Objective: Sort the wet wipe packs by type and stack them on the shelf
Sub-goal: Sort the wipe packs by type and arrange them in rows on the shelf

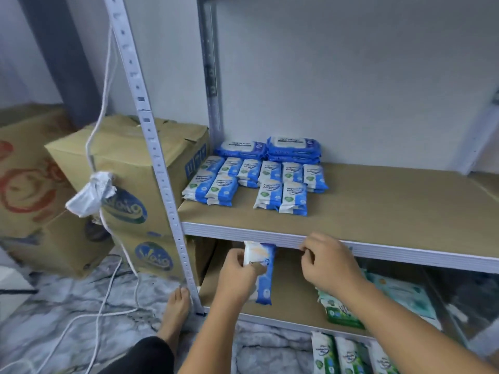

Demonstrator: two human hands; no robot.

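Observation:
My left hand (237, 273) grips a small blue and white wipe pack (263, 276), held upright just below the front edge of the middle shelf (378, 209). My right hand (328, 261) is beside it to the right, fingers curled, holding nothing that I can see. On the middle shelf several small blue and white packs (259, 182) lie in rows at the left. Behind them two piles of larger blue packs (293, 148) stand against the wall. Green packs (340, 310) lie on the lower shelf under my right forearm, and more green packs (348, 356) lie on the floor.
The white slotted shelf post (162, 179) stands left of my hands. Cardboard boxes (124, 168) are stacked to the left of the rack. A white cable (108, 300) hangs down and trails over the marbled floor. My bare foot (175, 311) is by the post's base.

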